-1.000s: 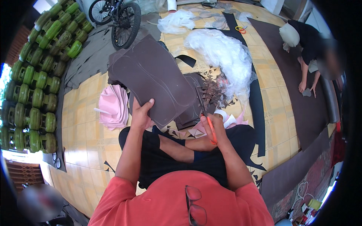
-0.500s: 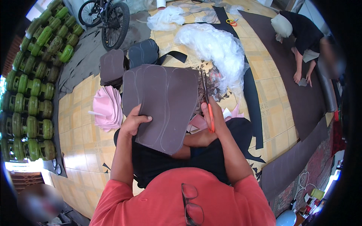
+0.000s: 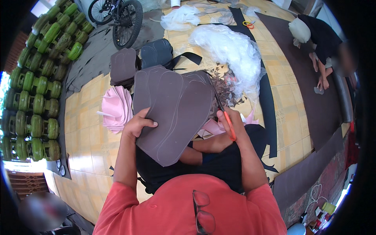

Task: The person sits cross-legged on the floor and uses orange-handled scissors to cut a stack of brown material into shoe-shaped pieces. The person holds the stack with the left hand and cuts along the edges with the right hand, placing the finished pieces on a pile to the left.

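Currently I am cutting, and I am listing what is around me from largest to smallest.

Item: dark brown sheet (image 3: 313,94), lying flat along the floor on my right, where another person (image 3: 321,39) is bending over it.

Item: white plastic bag (image 3: 231,51), lying open on the tiles ahead of me; it is looking stuffed with pale filmy material, though I cannot tell what else is inside.

Item: rows of green gas cylinders (image 3: 39,86), standing upright along my left; their contents are not showing.

Item: brown foam sheet (image 3: 176,113), marked with pale sole outlines, which I am holding up over my lap. My left hand (image 3: 137,124) is clamping its left edge, thumb on top.

Item: stacked cut soles (image 3: 123,66), brown beside dark blue, sitting on the floor just beyond the sheet.

Item: pink sole pieces (image 3: 115,107), piling just left of my left hand.

Item: scissors with an orange handle (image 3: 227,121), gripped in my right hand (image 3: 235,127), blades working at the sheet's right edge.

Handling note: I am judging that the cut goes best while keeping the blades on the drawn line, turning the sheet with the left hand instead of twisting the scissors, and keeping the foam taut so the edge is not tearing.
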Motion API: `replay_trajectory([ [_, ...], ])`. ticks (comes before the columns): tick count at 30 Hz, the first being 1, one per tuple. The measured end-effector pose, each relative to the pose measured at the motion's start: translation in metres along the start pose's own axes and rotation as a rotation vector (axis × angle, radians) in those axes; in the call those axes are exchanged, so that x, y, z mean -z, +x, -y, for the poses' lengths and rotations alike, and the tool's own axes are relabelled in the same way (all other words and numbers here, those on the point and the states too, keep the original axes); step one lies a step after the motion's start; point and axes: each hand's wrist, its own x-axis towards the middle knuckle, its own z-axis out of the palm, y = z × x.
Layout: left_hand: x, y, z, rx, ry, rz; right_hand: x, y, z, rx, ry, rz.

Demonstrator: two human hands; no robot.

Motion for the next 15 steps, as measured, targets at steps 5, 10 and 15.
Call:
replay_trajectory([
  [5,-0.012,-0.004,0.001,0.046,0.072,0.081,-0.001,0.0,-0.026,-0.21,0.61,0.056],
  [10,0.012,0.014,0.051,0.215,-0.602,0.068,-0.021,0.008,-0.008,-0.116,0.917,-0.11],
  [15,-0.065,0.004,0.046,-0.336,-0.087,0.05,-0.052,-0.003,-0.007,-0.183,1.013,-0.226],
])
